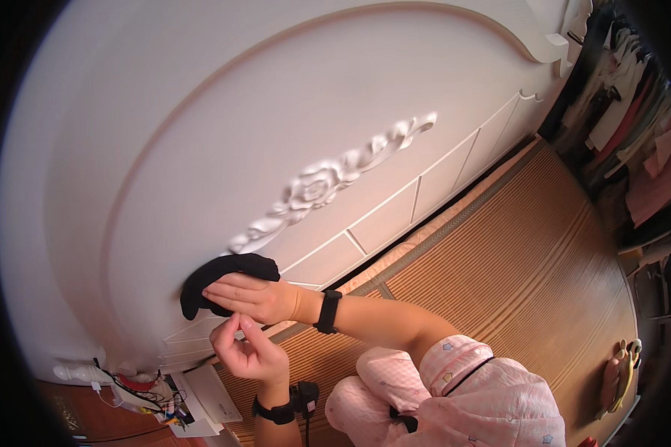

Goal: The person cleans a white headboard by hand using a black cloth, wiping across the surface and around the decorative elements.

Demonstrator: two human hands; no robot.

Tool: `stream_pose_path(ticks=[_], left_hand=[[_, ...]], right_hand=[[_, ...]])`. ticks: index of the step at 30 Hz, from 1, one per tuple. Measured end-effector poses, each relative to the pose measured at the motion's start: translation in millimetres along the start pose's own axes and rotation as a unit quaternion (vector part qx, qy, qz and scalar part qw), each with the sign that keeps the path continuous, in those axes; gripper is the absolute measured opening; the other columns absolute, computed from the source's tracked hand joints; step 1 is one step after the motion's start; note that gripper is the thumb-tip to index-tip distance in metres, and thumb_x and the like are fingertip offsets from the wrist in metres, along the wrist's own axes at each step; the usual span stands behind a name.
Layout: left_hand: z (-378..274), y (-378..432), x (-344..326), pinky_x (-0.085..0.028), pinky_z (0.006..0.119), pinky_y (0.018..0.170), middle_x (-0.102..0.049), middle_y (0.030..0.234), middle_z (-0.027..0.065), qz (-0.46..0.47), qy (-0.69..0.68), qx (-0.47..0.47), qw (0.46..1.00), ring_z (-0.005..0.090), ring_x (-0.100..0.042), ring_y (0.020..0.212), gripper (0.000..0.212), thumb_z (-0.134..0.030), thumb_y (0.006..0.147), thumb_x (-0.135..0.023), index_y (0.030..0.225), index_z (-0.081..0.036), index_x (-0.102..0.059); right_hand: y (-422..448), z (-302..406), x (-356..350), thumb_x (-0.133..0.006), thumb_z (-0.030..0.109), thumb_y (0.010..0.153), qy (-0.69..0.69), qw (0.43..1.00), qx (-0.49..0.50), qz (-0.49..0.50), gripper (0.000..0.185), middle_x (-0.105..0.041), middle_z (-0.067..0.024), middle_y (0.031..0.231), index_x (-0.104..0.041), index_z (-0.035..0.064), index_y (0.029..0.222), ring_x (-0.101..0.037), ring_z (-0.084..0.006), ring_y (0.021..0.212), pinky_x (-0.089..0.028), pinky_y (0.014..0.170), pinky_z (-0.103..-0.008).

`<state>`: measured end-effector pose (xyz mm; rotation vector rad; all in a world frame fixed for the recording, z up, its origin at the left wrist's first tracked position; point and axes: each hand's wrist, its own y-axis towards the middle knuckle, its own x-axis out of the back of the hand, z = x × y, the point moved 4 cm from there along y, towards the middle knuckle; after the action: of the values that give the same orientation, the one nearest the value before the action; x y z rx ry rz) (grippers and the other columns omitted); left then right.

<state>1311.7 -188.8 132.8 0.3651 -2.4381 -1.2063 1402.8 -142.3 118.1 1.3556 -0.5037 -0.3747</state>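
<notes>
My right hand [251, 296] lies with extended fingers on a folded black cloth [229, 268], pressing it to a cream-white headboard [212, 167]. The cloth curls up around the fingers, just below the left end of a carved rose ornament [313, 187]. My left hand [249, 349] is raised just below the right one, its thumb and forefinger tips meeting near the cloth's lower edge; nothing shows between them. Each wrist wears a black band, and a black box-shaped device with a cable [306, 398] sits beside the left wrist.
A brown slatted sleeping mat [481, 290] covers the bed beside the headboard. White boxes [207, 396] and tangled cables [151, 391] lie at the lower left. Clothes [632, 123] hang at the upper right. A plush toy [618, 380] rests near the mat's right edge.
</notes>
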Motion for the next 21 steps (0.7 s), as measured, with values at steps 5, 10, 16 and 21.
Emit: stream_pose_path(ticks=[5, 10, 16, 21], left_hand=[[2.2, -29.3, 8.5, -0.043, 0.028, 0.062, -0.055, 0.083, 0.0101, 0.092, 0.008, 0.05, 0.995, 0.0195, -0.053, 0.073, 0.009, 0.001, 0.085, -0.057, 0.094, 0.003, -0.055], [-48.6, -25.3, -15.1, -0.045, 0.029, 0.064, -0.056, 0.084, 0.0115, 0.153, -0.008, -0.091, 0.984, 0.0204, -0.053, 0.072, 0.013, 0.005, 0.081, -0.056, 0.094, 0.002, -0.055], [-83.6, -21.1, -77.2, -0.05, 0.027, 0.06, -0.061, 0.082, 0.0102, 0.191, -0.123, -0.12, 0.966, 0.0201, -0.059, 0.068, 0.018, 0.007, 0.075, -0.063, 0.09, -0.001, -0.058], [-81.3, -20.7, -83.6, -0.05, 0.026, 0.058, -0.061, 0.082, 0.0101, 0.196, -0.155, -0.104, 0.963, 0.0199, -0.061, 0.067, 0.017, 0.007, 0.075, -0.064, 0.09, -0.001, -0.059]], right_hand=[[-23.3, -10.8, 44.5, -0.055, 0.008, 0.077, 0.049, 0.986, -0.034, 0.158, 0.042, -0.055, -0.0126, 0.122, -0.056, -0.0013, 0.118, -0.051, -0.0248, 0.115, -0.044, 0.096, -0.034], [-40.0, 6.3, 139.6, -0.055, -0.005, 0.073, -0.05, 0.995, -0.081, 0.032, 0.039, -0.057, -0.0152, 0.116, -0.059, -0.0014, 0.111, -0.052, -0.0304, 0.11, -0.037, 0.098, -0.0457], [16.6, -69.5, 229.4, -0.047, -0.009, 0.073, -0.277, 0.934, -0.179, -0.137, 0.05, -0.048, -0.0216, 0.129, -0.051, -0.0027, 0.122, -0.037, -0.039, 0.127, -0.02, 0.108, -0.0495], [0.2, -93.3, 199.2, -0.039, -0.004, 0.076, -0.337, 0.91, -0.123, -0.206, 0.052, -0.039, -0.0219, 0.137, -0.045, -0.0029, 0.128, -0.025, -0.042, 0.133, -0.009, 0.11, -0.0522]])
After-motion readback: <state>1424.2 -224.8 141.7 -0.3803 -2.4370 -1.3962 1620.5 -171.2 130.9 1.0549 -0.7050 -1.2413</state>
